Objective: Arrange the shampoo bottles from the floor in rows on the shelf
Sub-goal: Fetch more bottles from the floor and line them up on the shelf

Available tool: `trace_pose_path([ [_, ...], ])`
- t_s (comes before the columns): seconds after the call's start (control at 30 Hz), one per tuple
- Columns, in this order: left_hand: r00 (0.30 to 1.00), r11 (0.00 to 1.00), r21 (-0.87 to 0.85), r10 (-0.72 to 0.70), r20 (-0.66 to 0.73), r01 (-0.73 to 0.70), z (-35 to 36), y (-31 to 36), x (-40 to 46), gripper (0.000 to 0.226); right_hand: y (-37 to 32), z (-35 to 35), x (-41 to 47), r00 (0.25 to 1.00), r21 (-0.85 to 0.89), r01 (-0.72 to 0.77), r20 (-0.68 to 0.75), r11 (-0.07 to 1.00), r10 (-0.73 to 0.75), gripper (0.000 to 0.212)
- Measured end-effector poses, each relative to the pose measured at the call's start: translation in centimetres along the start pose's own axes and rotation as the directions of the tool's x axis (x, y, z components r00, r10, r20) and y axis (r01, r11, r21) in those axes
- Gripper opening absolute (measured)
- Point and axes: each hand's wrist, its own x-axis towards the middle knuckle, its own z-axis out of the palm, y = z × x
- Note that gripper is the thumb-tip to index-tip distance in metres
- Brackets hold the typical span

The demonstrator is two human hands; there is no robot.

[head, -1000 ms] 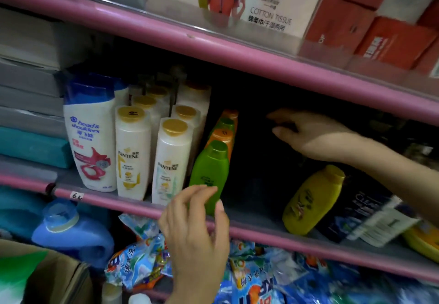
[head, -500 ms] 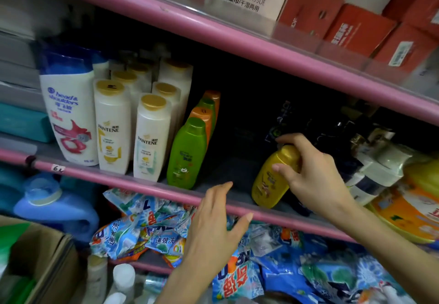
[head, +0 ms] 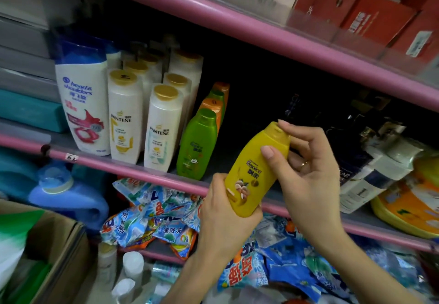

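Held item: yellow Rejoice bottle (head: 255,173), off the shelf (head: 133,170), in front of its pink front rail, held by both hands.
Left hand (head: 225,218): fingers wrapped round the bottle's base.
Right hand (head: 306,168): thumb and fingertips pinching the cap end.
Long axis: tilted, cap up and to the right, base down-left toward the left hand.
Key relation: the bare shelf gap lies just behind and left of the bottle, right of the green bottle (head: 198,144); left hand nearer that gap.
Judgement: bottle must be stood upright before it goes in beside the green/orange row.
Count, shelf rows: one Head & Shoulders bottle (head: 82,104) in front, more blue caps behind, number unclear; Pantene bottles (head: 124,116) in two rows, at least six; green/orange row, four visible.
Count, floor: about four white-capped bottles (head: 131,263), blurred.
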Motion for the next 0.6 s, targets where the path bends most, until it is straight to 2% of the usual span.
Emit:
trace_pose_path([
  [0.07,1.0,1.0,0.001,-0.02,0.004,0.02,0.0,0.0,0.0,0.051,0.6,0.5,-0.2,0.999,0.038,-0.026,-0.035,0.999,0.028,0.032],
  [0.27,0.999,0.998,0.016,-0.054,-0.006,0.054,-0.3,-0.4,-0.2,0.05,1.7,1.6,-0.3,0.999,-0.013,-0.004,-0.041,1.0,0.004,0.025],
  [0.37,0.998,0.997,0.047,-0.062,-0.007,0.062,-0.6,-0.3,-0.1,0.05,2.2,1.6,-0.6,0.999,0.01,-0.011,-0.034,1.0,0.011,0.037],
  [0.43,0.999,0.997,0.071,-0.032,-0.008,0.032,-0.8,-0.1,0.2,0.051,2.9,1.6,-1.2,0.99,0.052,-0.141,-0.003,0.989,0.141,0.064],
  [0.5,1.0,0.994,0.11,0.014,0.015,-0.015,-0.9,0.0,0.6,0.047,3.7,1.7,-1.8,0.944,0.06,-0.329,0.053,0.942,0.326,0.077],
  [0.6,0.995,0.978,0.194,0.064,0.078,-0.078,-0.8,0.4,1.2,0.048,5.1,1.0,-1.4,0.906,-0.056,-0.411,0.088,0.91,0.415,0.061],
])
